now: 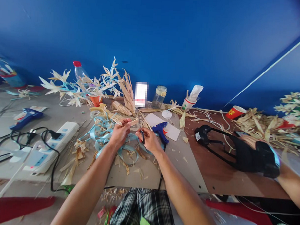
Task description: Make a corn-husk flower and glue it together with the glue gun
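Observation:
Over the middle of the table, my left hand (121,133) pinches a strip of pale dried corn husk (134,122). Dark-handled scissors (142,135) are in my right hand (150,138), their blades pointing up and away beside the strip's right end. Whether the blades touch the husk I cannot tell. Light-blue ribbon (98,132) lies in loose coils under and around both hands, mixed with husk scraps. Just right of my right hand, a blue glue gun (160,131) rests on a white sheet (172,129).
Husk flowers (74,87) on blue stems stand at the back left, near a corn cob (122,108). A white power strip (52,147) with black cords lies left. Behind are a glass jar (159,97) and paper cup (189,103). Right, another person's arm (291,179) is by a black strapped object (247,155).

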The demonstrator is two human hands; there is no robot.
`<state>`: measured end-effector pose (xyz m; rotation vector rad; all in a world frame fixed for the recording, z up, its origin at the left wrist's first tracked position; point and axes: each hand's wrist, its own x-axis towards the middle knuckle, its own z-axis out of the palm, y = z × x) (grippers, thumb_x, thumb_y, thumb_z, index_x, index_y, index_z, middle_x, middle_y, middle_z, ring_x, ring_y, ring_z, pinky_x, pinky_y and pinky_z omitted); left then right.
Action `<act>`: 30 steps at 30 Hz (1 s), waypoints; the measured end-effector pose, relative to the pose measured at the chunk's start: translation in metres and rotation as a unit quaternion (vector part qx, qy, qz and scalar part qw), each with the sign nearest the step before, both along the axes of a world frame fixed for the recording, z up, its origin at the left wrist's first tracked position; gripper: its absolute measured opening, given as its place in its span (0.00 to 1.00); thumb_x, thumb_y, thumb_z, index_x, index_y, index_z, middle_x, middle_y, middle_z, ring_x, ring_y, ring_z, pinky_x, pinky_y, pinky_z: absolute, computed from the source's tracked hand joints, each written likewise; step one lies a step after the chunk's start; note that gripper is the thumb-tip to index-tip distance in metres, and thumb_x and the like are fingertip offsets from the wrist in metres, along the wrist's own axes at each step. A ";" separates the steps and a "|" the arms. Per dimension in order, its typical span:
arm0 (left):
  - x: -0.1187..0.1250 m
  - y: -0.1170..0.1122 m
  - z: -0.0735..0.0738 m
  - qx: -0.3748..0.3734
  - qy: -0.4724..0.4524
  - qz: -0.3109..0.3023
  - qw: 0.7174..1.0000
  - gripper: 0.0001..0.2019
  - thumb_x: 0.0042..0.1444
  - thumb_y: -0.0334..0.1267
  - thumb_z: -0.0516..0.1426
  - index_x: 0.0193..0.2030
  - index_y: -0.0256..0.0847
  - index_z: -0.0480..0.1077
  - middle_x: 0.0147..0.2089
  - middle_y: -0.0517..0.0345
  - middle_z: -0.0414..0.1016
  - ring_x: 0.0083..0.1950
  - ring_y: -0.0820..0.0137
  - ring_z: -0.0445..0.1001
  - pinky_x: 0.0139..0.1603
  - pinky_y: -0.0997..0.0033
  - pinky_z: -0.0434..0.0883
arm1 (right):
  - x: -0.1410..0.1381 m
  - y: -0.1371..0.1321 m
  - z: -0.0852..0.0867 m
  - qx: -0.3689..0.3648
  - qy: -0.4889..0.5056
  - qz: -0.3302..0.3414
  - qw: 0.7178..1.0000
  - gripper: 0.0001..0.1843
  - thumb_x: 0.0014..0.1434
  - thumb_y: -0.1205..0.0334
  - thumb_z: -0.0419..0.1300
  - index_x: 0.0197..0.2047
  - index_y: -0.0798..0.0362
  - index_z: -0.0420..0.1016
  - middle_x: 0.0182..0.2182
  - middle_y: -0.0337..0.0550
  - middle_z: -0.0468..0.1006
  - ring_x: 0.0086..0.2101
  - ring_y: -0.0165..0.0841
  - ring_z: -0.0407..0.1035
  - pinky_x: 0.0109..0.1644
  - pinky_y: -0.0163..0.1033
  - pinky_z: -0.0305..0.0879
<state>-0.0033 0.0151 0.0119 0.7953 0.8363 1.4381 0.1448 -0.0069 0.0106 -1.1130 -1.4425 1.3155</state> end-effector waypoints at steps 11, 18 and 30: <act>-0.001 -0.003 -0.006 -0.048 0.046 -0.165 0.984 0.13 0.44 0.38 0.65 0.34 0.36 0.70 0.18 0.68 0.55 0.18 0.82 0.52 0.20 0.80 0.50 | 0.008 0.009 -0.001 0.014 0.132 -0.117 0.984 0.27 0.41 0.55 0.66 0.44 0.52 0.63 0.30 0.35 0.71 0.28 0.27 0.66 0.32 0.32 0.62; 0.000 -0.004 -0.004 -0.047 0.084 -0.213 0.972 0.15 0.44 0.44 0.65 0.32 0.36 0.69 0.19 0.66 0.58 0.18 0.82 0.51 0.19 0.79 0.47 | 0.007 0.011 -0.013 0.089 0.033 -0.167 0.981 0.18 0.47 0.57 0.62 0.41 0.53 0.66 0.27 0.38 0.73 0.28 0.31 0.70 0.34 0.36 0.68; 0.014 -0.004 -0.014 -0.060 0.076 -0.120 0.988 0.16 0.41 0.44 0.66 0.28 0.36 0.67 0.22 0.65 0.63 0.18 0.83 0.54 0.19 0.79 0.50 | -0.001 0.008 -0.027 0.210 -0.114 -0.308 0.921 0.18 0.52 0.58 0.60 0.47 0.54 0.68 0.35 0.48 0.77 0.37 0.37 0.72 0.44 0.41 0.69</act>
